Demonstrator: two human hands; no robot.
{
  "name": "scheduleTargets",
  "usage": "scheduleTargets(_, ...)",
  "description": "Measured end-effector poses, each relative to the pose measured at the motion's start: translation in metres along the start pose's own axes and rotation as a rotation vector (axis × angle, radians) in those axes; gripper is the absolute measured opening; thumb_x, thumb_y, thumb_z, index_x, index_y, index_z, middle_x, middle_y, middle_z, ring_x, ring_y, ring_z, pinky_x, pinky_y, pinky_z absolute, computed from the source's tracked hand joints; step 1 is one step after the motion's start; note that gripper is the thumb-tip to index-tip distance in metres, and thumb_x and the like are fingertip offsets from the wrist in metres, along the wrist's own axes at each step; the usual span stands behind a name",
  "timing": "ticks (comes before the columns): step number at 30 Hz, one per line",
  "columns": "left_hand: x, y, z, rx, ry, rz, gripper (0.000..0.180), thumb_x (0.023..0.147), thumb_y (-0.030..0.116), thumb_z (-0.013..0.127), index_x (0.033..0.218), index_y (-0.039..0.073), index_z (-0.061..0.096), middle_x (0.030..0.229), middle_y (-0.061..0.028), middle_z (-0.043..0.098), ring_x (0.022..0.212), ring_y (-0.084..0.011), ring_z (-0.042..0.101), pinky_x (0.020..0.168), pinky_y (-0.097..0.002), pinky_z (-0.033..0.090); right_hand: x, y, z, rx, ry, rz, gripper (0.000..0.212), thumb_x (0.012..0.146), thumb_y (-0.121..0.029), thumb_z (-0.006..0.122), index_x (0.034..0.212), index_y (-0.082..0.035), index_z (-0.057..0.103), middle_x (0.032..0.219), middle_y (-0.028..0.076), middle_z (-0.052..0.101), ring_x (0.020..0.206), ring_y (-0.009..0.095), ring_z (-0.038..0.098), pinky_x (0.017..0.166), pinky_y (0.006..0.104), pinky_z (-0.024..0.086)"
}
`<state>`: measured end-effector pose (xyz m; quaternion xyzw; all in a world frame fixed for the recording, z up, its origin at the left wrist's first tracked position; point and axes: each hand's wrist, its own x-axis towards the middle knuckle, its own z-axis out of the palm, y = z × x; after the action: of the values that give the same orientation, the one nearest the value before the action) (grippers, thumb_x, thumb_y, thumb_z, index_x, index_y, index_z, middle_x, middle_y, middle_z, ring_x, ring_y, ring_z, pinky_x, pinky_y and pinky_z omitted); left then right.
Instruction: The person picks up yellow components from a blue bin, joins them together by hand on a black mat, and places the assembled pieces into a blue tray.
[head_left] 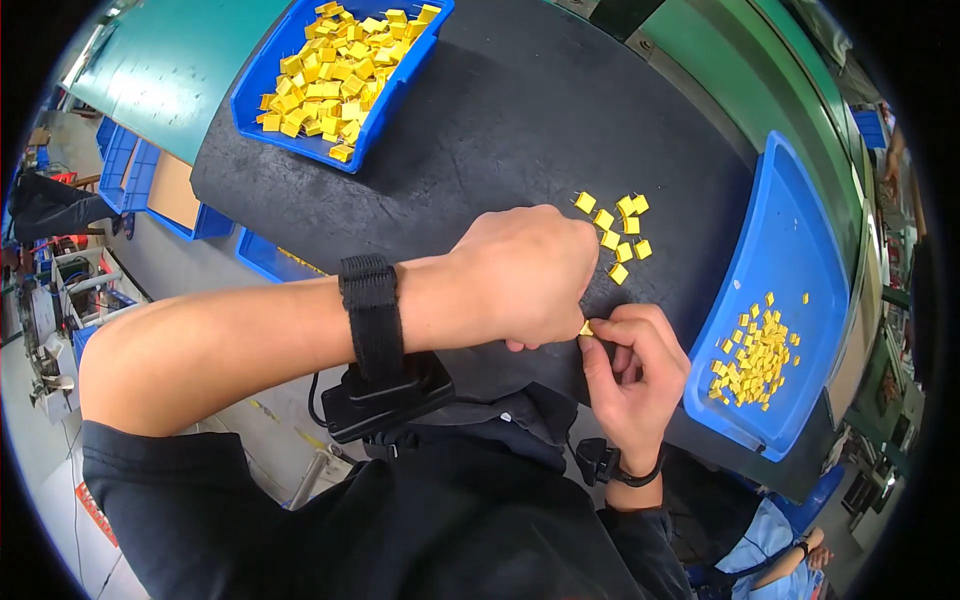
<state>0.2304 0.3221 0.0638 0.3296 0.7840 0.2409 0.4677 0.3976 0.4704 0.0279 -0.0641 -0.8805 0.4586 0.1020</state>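
Between the thumb and forefinger of my right hand (640,365) is a small yellow box-shaped capacitor (586,328). My left hand (530,275) reaches across from the left, back up, its fingers curled into a closed grip right against that piece. Whatever lies inside the left hand's grip is hidden beneath it. Just beyond the knuckles, a loose group of several yellow capacitors (610,239) with thin wire leads is scattered on the black mat (500,120).
A blue bin (372,130) heaped with yellow capacitors stands at the far left. To the right lies a blue tray (790,230) with a pile of smaller-looking yellow pieces (755,360). Another person's arm (785,570) shows at lower right. Blue crates (150,180) stand on the floor at left.
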Motion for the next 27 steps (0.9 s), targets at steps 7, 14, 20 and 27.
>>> scheduleTargets(7,0.002,-0.001,0.005,0.022,0.074,-0.006,0.010,0.081,0.011,0.076,0.078,0.001,0.076,0.063,-0.0128,0.073,0.068,-0.0278,0.078,0.072,-0.0392,0.062,0.000,0.002,0.001,-0.004,-0.009,-0.007,0.019,0.082,0.012,0.082,0.095,0.003,0.072,0.097,0.004,0.067,0.063,0.003,0.043,0.055,0.0213,0.030)
scheduleTargets(14,-0.002,0.003,0.000,0.060,0.050,-0.040,0.013,0.076,0.010,0.077,0.066,0.002,0.074,0.059,-0.0073,0.072,0.069,-0.0250,0.079,0.072,-0.0369,0.064,0.003,0.000,0.003,-0.018,0.007,-0.030,0.019,0.081,0.011,0.082,0.095,0.003,0.072,0.097,0.003,0.067,0.063,0.003,0.042,0.055,0.0210,0.030)
scheduleTargets(20,-0.010,-0.008,0.009,0.033,0.153,0.133,0.013,0.081,0.016,0.077,0.077,0.003,0.077,0.063,-0.0118,0.073,0.066,-0.0263,0.077,0.068,-0.0383,0.060,0.000,-0.003,0.006,-0.033,0.053,-0.027,0.018,0.082,0.010,0.082,0.095,0.002,0.071,0.096,0.002,0.066,0.061,0.003,0.042,0.055,0.0216,0.031)
scheduleTargets(27,-0.074,-0.042,-0.030,-0.047,0.829,0.358,0.006,0.085,0.012,0.076,0.086,0.006,0.076,0.078,-0.0129,0.076,0.071,-0.0326,0.076,0.066,-0.0406,0.059,0.010,0.005,0.011,-0.121,0.236,-0.045,0.016,0.085,0.007,0.080,0.096,0.002,0.072,0.090,0.005,0.066,0.055,0.007,0.043,0.054,0.0254,0.036)
